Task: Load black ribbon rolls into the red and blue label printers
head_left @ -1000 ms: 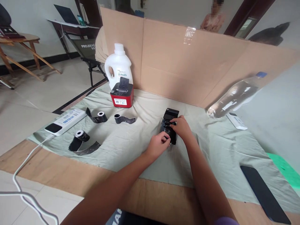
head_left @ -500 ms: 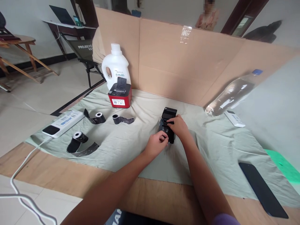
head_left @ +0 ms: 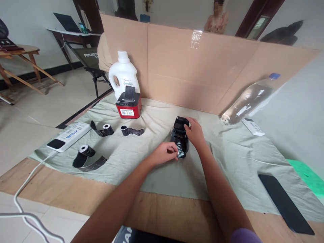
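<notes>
A small black printer [head_left: 172, 136] stands on the cloth in front of me, its lid [head_left: 179, 123] raised at the far end. A glossy black paper strip [head_left: 181, 151] hangs from its near side. The strip's end is pinched between the fingertips of my left hand [head_left: 165, 153], which is closed. At the lid's right edge, my right hand [head_left: 195, 132] grips it with thumb and fingers. The printer's inside is dark and partly hidden.
Several black paper rolls, one a loosely unwound roll [head_left: 86, 150], lie left. Behind them stand a red printer [head_left: 134, 110] and a white jug [head_left: 128, 69]. A power strip [head_left: 69, 135], a clear bottle [head_left: 249, 98] and a black phone [head_left: 285, 202] edge the cloth. Cardboard [head_left: 177, 64] walls the back.
My right hand has moved from inside the printer up to the lid's right edge. My left hand has shifted slightly left and down, with the strip's end still pinched.
</notes>
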A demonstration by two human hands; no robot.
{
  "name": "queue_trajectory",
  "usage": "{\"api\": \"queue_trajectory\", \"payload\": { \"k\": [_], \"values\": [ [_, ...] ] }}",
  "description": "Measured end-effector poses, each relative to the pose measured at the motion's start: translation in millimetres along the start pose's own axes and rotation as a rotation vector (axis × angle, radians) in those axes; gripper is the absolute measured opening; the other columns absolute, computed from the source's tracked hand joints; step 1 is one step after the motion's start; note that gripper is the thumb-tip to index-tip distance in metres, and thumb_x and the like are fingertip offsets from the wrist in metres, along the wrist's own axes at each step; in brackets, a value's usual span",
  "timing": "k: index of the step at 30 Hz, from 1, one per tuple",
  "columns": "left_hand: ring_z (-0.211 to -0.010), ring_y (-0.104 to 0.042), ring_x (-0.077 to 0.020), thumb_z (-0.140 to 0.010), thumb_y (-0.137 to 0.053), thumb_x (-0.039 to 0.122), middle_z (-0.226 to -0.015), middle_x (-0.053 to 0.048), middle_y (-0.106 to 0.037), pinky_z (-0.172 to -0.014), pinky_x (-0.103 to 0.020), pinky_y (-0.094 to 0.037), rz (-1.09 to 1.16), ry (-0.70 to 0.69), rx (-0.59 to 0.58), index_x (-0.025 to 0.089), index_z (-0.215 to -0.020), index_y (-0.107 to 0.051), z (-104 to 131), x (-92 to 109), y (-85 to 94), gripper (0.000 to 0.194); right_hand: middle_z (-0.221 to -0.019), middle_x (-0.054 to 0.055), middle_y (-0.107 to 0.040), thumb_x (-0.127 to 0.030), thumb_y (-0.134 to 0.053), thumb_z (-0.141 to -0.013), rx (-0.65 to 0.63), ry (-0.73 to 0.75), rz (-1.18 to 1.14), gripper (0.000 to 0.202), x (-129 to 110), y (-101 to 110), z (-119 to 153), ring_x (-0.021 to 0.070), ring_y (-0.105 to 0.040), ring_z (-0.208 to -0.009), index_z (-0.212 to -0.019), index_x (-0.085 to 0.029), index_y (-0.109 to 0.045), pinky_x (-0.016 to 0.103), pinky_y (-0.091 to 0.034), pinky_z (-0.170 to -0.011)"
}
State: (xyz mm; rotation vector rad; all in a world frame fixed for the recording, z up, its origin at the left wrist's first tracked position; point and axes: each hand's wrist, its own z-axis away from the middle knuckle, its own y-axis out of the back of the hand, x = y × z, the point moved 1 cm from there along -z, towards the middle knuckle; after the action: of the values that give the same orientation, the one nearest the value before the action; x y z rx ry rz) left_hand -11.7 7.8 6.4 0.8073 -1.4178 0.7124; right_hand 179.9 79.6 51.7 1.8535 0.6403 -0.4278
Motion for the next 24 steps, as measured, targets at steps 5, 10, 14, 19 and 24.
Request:
{"api": "queue_trajectory", "payload": {
  "k": [5, 10, 14, 19, 24],
  "values": [
    [-0.071, -0.071, -0.0178, -0.081, -0.065, 0.028, -0.066, -0.001, -0.068, -0.052, -0.020, -0.041, 0.054, 0.048, -0.100, 0.018, -0.081, -0.056, -1, -5, -1.5, 0.014, -0.111, 0.010, -0.056, -0.022, -0.053, -0.088, -0.024, 0.008, -0.017, 0.031, -5, 10, 0, 0.0185, -0.060, -0.084, -0.115, -0.017, -0.068, 0.036, -0.050, -0.088],
    [-0.064, -0.067, -0.0145, -0.080, -0.067, 0.028, -0.069, -0.003, -0.070, -0.052, -0.021, -0.044, 0.012, 0.070, -0.170, 0.018, -0.079, -0.056, -1, -8, -1.9, 0.015, -0.096, 0.004, -0.055, -0.015, -0.059, -0.083, -0.282, 0.017, -0.007, 0.022, -20, 25, 5, 0.0155, -0.057, -0.080, -0.100, -0.022, -0.072, 0.032, -0.048, -0.086],
    [-0.060, -0.064, -0.0126, -0.079, -0.066, 0.027, -0.073, -0.004, -0.073, -0.056, -0.023, -0.048, 0.015, 0.090, -0.222, 0.017, -0.079, -0.059, 0, -9, 2.9, 0.012, -0.105, 0.005, -0.056, -0.016, -0.056, -0.086, -0.493, -0.085, 0.065, 0.030, -22, 30, 11, 0.0144, -0.056, -0.076, -0.103, -0.029, -0.077, 0.032, -0.049, -0.083],
    [-0.057, -0.063, -0.0112, -0.077, -0.067, 0.025, -0.078, -0.004, -0.074, -0.057, -0.024, -0.049, -0.011, 0.116, -0.269, 0.017, -0.079, -0.063, 1, -5, 6.4, 0.010, -0.120, 0.008, -0.055, -0.022, -0.063, -0.085, -0.433, -0.124, 0.076, 0.038, -16, 24, 12, 0.0190, -0.060, -0.090, -0.121, -0.030, -0.073, 0.036, -0.048, -0.092],
    [-0.060, -0.064, -0.0123, -0.077, -0.068, 0.023, -0.079, -0.004, -0.074, -0.059, -0.024, -0.051, -0.001, 0.131, -0.267, 0.017, -0.080, -0.064, 2, -2, 5.9, 0.008, -0.128, 0.008, -0.052, -0.036, -0.067, -0.085, -0.479, -0.314, 0.019, 0.044, -16, 22, 9, 0.0216, -0.059, -0.105, -0.130, -0.032, -0.067, 0.037, -0.046, -0.099]
  ]
}}
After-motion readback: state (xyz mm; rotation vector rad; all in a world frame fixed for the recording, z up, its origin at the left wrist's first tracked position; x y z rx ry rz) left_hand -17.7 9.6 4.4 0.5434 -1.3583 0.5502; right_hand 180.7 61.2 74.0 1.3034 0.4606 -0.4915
